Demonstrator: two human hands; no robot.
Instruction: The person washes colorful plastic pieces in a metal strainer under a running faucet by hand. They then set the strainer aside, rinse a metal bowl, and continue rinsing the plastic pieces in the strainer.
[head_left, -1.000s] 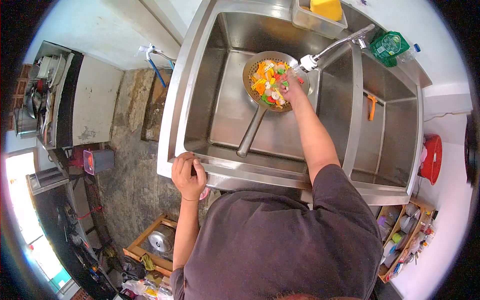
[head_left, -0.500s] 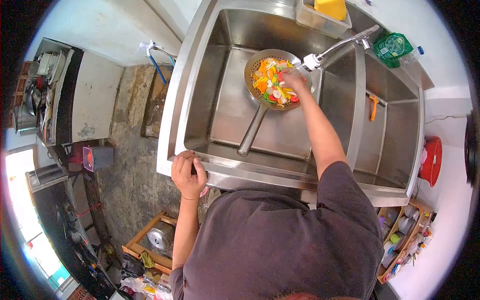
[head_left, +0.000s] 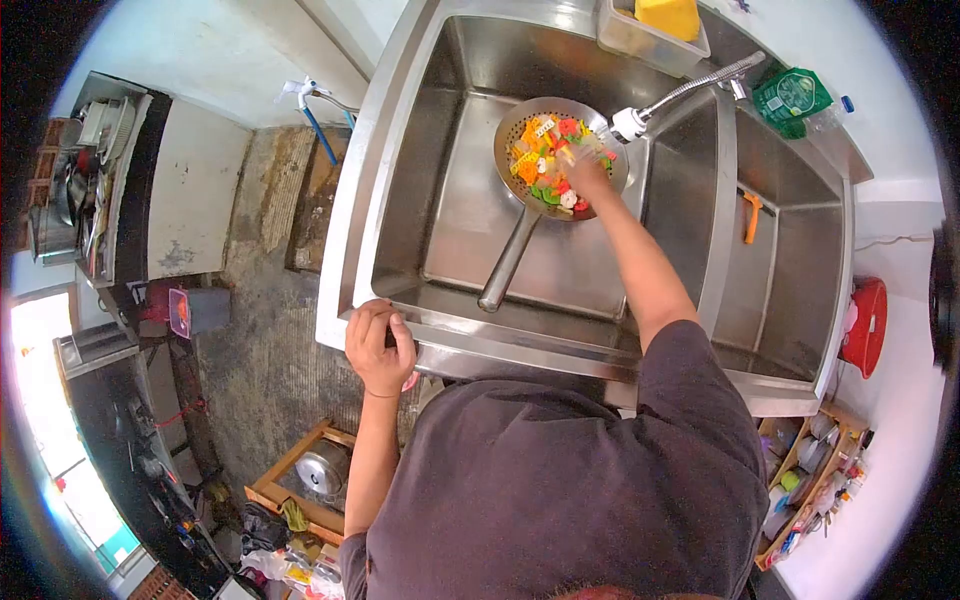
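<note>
A perforated metal strainer with a long handle rests in the large sink basin, its handle toward me. Colourful pieces, orange, yellow, red, green and white, lie in its bowl. My right hand is among them on the right side of the bowl; its fingers are blurred, and whether they hold a piece is unclear. Just above the hand is the white tap head. My left hand rests with curled fingers on the front left rim of the sink.
A clear container with a yellow item stands on the back ledge, a green pouch to its right. An orange-handled tool lies in the smaller basin. A red basin hangs at the right.
My right hand has shifted slightly left and down over the bowl, and the pieces beneath it lie differently. My left hand stays on the rim. The view has moved slightly.
</note>
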